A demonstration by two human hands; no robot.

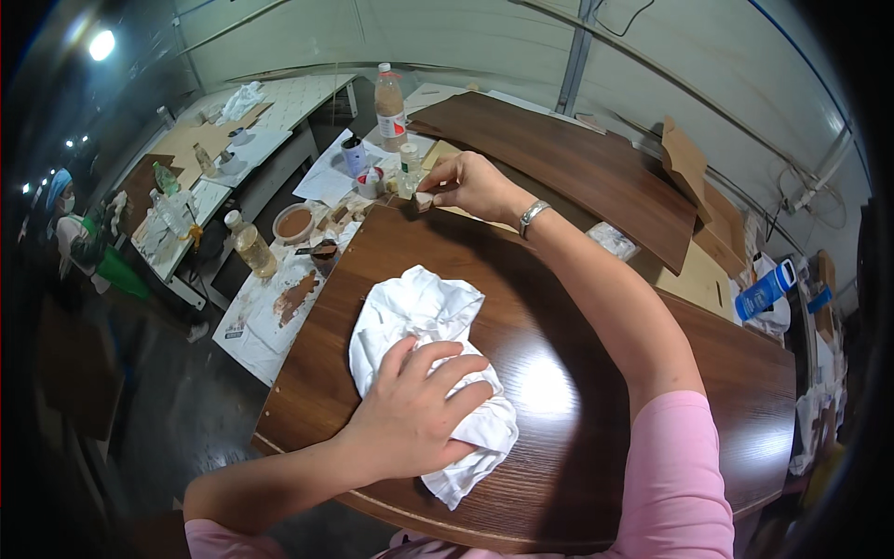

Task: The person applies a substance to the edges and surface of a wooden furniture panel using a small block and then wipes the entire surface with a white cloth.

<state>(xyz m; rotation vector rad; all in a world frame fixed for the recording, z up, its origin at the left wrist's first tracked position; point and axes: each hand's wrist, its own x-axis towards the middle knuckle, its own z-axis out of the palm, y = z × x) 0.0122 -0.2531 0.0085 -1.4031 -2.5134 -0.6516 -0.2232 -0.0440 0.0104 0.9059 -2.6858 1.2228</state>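
Observation:
A white cloth (419,303) lies crumpled on a dark brown wood-grain panel (596,447). My left hand (414,401) rests palm down on this cloth, its fingers spread and slightly bent. Past the cloth, my right hand (470,186) pinches a small pale brown block (424,201) between thumb and fingers at the panel's far left corner. What the block is made of I cannot make out. Right behind it stands a small clear glass bottle (410,158), with a white pot with red on it (371,183) to its left.
Left of the panel, a stained side surface (251,326) holds a clear bottle (250,244) and a tub of brown paste (294,224). Behind stand a tall plastic bottle (389,112) and another brown panel (559,158). A blue bottle (765,289) is at right. Someone works far left.

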